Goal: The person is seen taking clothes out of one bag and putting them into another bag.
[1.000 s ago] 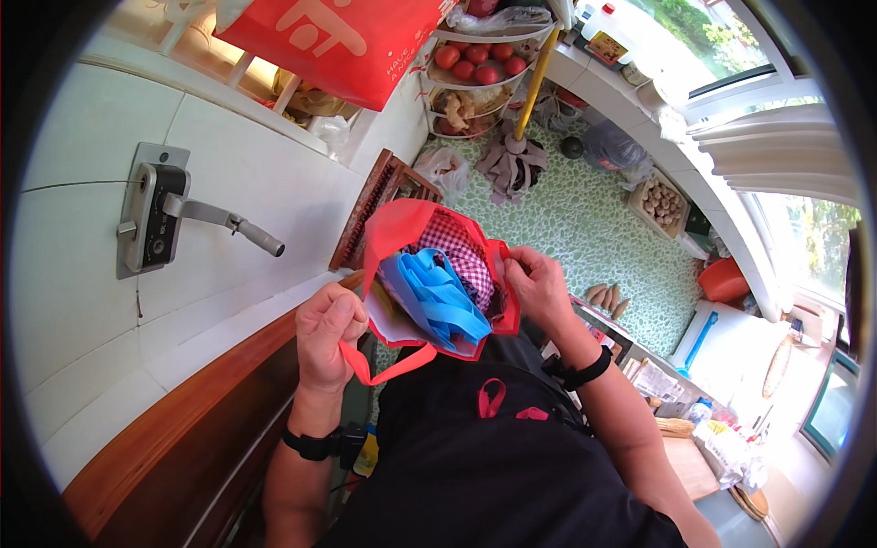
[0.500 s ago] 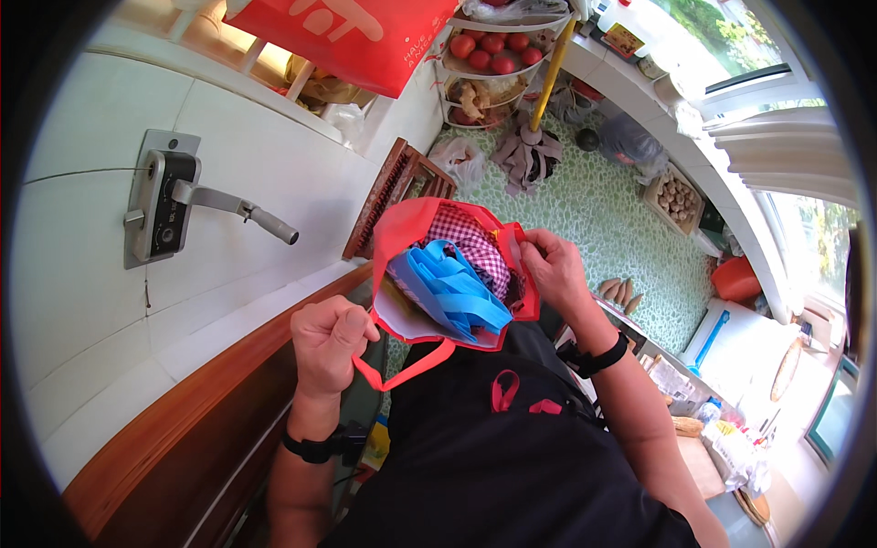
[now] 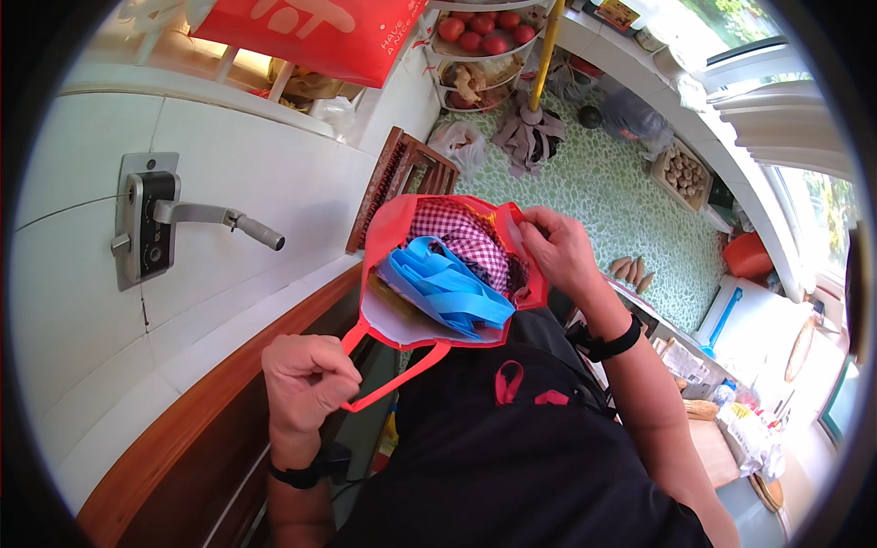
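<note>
Head view shows the left hand (image 3: 306, 379) fisted on a handle of the red bag (image 3: 393, 228) at chest height, the right hand (image 3: 557, 251) pinching its rim; a slipped grip could spill the blue bags (image 3: 448, 288) onto the floor.

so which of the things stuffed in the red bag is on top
The blue folded bag; it lies over the red-checked cloth in the red bag.

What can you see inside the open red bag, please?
The red bag holds folded blue bags lying over red-and-white checked cloth. Whatever lies beneath them is covered.
</note>
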Demonstrator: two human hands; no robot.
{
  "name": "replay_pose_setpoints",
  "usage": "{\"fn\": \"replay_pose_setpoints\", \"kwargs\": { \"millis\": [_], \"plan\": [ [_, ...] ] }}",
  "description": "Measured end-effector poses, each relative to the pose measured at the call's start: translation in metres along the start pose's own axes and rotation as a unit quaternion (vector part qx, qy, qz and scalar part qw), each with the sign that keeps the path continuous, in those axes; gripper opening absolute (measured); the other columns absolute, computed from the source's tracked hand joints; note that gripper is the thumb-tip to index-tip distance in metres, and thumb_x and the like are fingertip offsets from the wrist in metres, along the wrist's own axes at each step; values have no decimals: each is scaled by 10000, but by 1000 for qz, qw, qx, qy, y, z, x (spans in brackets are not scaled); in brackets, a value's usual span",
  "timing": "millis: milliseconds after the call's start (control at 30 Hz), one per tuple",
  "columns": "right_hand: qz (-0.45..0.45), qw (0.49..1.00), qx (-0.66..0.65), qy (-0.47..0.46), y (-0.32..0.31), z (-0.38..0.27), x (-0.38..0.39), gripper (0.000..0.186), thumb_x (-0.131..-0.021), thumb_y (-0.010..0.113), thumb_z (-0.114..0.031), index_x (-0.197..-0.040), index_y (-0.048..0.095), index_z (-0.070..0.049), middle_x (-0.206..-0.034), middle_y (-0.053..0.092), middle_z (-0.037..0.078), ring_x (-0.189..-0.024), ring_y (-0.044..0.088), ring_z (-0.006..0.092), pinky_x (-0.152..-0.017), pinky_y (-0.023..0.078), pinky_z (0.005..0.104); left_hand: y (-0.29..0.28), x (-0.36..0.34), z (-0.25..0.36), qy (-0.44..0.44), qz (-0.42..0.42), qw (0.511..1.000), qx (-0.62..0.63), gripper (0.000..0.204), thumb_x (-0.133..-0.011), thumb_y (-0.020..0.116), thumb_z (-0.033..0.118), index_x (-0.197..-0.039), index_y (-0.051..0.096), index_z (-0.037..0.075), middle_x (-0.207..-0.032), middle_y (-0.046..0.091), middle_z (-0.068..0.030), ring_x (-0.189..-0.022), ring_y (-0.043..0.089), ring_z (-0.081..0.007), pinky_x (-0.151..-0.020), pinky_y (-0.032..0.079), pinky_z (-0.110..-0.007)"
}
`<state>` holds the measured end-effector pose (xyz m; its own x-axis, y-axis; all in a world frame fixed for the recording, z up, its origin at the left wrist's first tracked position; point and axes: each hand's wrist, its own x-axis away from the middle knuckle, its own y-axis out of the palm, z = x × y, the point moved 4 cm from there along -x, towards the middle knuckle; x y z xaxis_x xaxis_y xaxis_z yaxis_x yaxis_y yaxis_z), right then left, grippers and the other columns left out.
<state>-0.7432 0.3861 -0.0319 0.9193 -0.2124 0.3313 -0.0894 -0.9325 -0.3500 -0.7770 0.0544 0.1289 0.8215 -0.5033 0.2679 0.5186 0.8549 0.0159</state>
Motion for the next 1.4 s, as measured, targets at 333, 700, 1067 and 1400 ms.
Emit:
{"fn": "replay_pose_setpoints", "kwargs": {
  "millis": [333, 700, 1067, 1400],
  "plan": [
    [12, 1000, 7, -22, -4, 0, -12, 207, -964, 634, -144, -1057, 704, 27, -732, 642, 125, -659, 584, 146, -643, 505, 324, 25, -11, 30, 13, -207, 947, -246, 267, -651, 742, -42, -896, 742, 66, -767, 647, -27, -698, 592, -193, -698, 410, -341],
    [-18, 997, 67, -14, -10, -2, -22, 221, -939, 651, -212, -1039, 717, -27, -836, 686, 200, -731, 676, 349, -681, 530, 413, 32, 0, 27, 334, 65, 865, -367, 360, -708, 704, -175, -1020, 707, 5, -900, 669, -120, -739, 636, -257, -600, 514, -326],
    [-115, 940, 179, -268, 17, -73, -50, 209, -934, 628, -193, -1039, 727, -42, -916, 706, 185, -860, 688, 379, -760, 553, 429, 53, -5, 63, 374, 75, 840, -386, 193, -839, 763, -14, -1019, 694, 2, -892, 677, -138, -729, 653, -265, -631, 532, -325],
    [-184, 868, 202, -414, 76, -128, -48, 194, -903, 610, -185, -1015, 726, -76, -1008, 718, 126, -973, 679, 356, -830, 563, 446, 47, 21, 55, 359, 161, 837, -380, 176, -844, 773, -13, -1000, 696, 7, -874, 682, -129, -738, 672, -269, -652, 550, -329]
  ]
}}
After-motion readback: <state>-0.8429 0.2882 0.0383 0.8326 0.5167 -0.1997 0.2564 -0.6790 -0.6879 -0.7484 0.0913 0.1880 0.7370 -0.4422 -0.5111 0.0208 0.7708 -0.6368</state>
